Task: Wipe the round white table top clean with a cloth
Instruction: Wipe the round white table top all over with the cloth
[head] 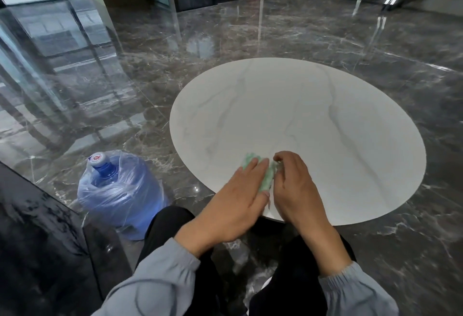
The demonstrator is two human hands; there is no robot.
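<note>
The round white table top [313, 120] with faint grey veins fills the middle right of the head view. A small pale green cloth [266, 178] lies near its front edge, mostly covered by both hands. My left hand [235, 198] lies flat on the cloth with straight fingers pressing it down. My right hand [295, 185] is right beside it, with fingers curled and pinching the cloth's right edge. Only strips of the cloth show between and above the hands.
A blue water jug [120, 190] wrapped in clear plastic stands on the dark marble floor [125, 105] left of the table. A dark glossy cabinet edge [37, 228] is at the lower left. My knees in black trousers [175, 235] sit under the table's front edge.
</note>
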